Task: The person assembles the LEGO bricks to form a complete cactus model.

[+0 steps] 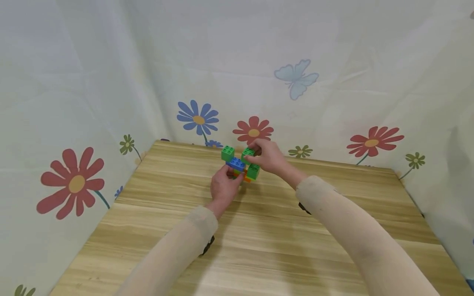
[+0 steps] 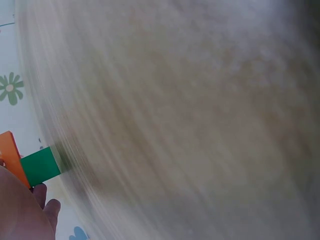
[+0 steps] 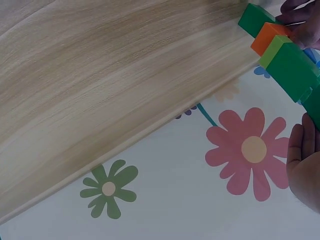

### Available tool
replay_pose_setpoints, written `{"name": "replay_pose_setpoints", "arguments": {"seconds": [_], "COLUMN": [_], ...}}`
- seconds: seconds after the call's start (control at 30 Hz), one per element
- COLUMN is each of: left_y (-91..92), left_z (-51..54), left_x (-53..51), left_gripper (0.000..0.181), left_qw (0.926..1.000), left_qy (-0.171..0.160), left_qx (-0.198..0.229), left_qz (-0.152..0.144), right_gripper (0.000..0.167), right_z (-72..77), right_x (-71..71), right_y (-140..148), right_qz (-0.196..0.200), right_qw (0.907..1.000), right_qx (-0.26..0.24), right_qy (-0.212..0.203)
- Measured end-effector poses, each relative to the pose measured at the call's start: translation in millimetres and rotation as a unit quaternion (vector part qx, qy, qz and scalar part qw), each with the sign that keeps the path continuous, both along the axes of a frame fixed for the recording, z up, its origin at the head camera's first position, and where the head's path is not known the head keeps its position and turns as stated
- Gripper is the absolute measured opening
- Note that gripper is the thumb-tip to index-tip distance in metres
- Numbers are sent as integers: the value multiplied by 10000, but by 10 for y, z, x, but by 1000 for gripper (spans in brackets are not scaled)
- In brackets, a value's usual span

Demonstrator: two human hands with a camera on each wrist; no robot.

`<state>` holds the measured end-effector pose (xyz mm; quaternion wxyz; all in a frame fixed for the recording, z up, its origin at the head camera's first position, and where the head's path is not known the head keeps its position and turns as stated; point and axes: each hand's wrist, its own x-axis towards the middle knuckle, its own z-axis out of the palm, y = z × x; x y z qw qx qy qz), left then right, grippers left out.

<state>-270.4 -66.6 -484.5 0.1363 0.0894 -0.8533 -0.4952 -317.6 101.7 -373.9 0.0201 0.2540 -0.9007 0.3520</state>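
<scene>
A small structure of toy building bricks is held together over the wooden table by both hands. My left hand (image 1: pixel 224 185) grips its lower near side, beside the blue brick (image 1: pixel 237 164). My right hand (image 1: pixel 271 157) pinches a green brick (image 1: pixel 247 154) at the top right. Another green brick (image 1: pixel 227 153) stands at the upper left, and a third green brick (image 1: pixel 253 171) sits at the right side. Low in the structure are an orange brick (image 3: pixel 267 39) and a thin light green piece (image 3: pixel 274 50). In the left wrist view a green brick (image 2: pixel 41 166) juts from below the orange one.
The wooden table (image 1: pixel 259 242) extends toward me and to both sides. Behind its far edge hangs a pale cloth (image 1: pixel 229 53) printed with flowers and a butterfly (image 1: pixel 296 78). The cloth also runs along the left and right sides.
</scene>
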Motion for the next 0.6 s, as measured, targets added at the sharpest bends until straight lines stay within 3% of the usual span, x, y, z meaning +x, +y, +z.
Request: {"name": "replay_pose_setpoints", "arguments": {"seconds": [0.6], "left_y": [3], "left_z": [2], "left_x": [20], "left_gripper": [27], "left_qw": [9999], "left_qy": [156], "left_qx": [-13], "left_qz": [-70], "right_gripper": [33], "right_z": [-61], "right_x": [-49], "right_y": [-55], "right_qz": [98], "right_qw": [9999], "right_qx": [92], "right_qy": [-55]}}
